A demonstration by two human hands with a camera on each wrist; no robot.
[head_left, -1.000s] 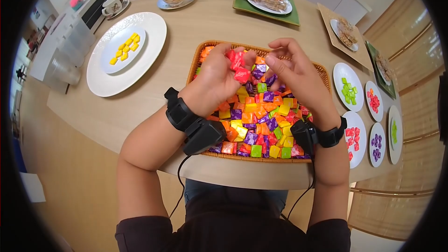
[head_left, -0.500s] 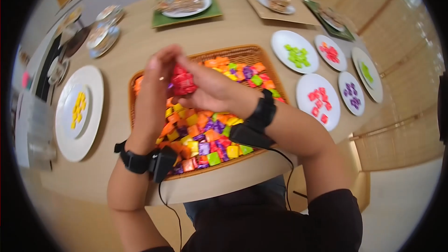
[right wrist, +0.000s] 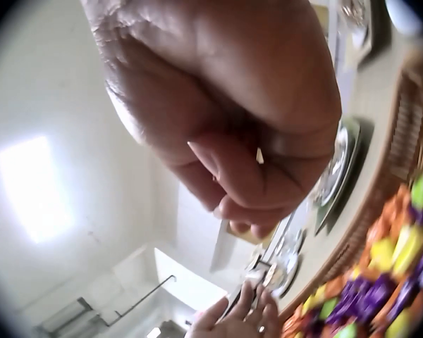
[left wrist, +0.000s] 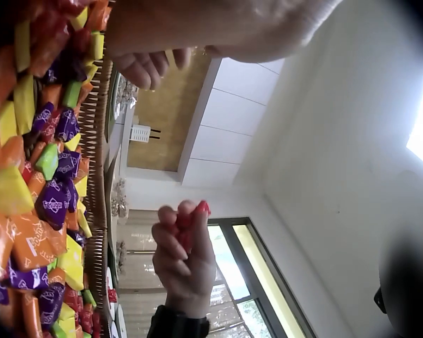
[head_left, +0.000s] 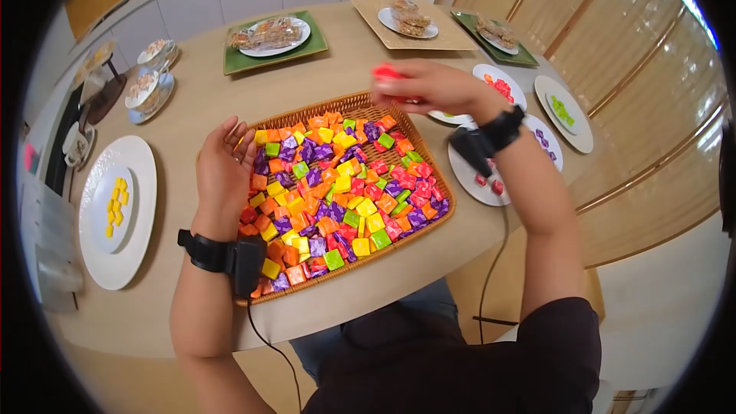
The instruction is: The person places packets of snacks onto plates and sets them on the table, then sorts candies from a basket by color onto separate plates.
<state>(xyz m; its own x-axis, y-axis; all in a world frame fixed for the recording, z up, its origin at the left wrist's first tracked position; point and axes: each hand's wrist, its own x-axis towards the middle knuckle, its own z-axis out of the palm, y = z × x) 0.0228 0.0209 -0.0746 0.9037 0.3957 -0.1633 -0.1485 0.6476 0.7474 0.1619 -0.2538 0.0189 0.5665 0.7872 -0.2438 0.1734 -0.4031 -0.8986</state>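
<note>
My right hand [head_left: 429, 88] is raised above the far right corner of the wicker basket [head_left: 451, 199], its fingers curled round several red wrapped candies [head_left: 389, 74]. In the left wrist view those red candies [left wrist: 186, 229] poke out between the fingers; in the right wrist view the curled fingers hide them. The left hand [head_left: 224, 176] hovers at the basket's left rim, palm turned inward, fingers loosely bent with nothing in them. Under and between the hands, the basket is filled with wrapped candies [head_left: 330, 192] in orange, yellow, purple, green and red.
Right of the basket stand white plates of sorted candies: red ones on a plate [head_left: 460, 176] partly behind my right wrist, green ones on another [head_left: 583, 134]. A large white plate [head_left: 92, 261] with yellow candies stands left. Green trays [head_left: 314, 47] and teacups [head_left: 142, 96] line the back.
Red candies first seen in my left hand were between both hands half a second ago; now the right holds them. The hands have parted, the right moving rightward. The head view has turned right.
</note>
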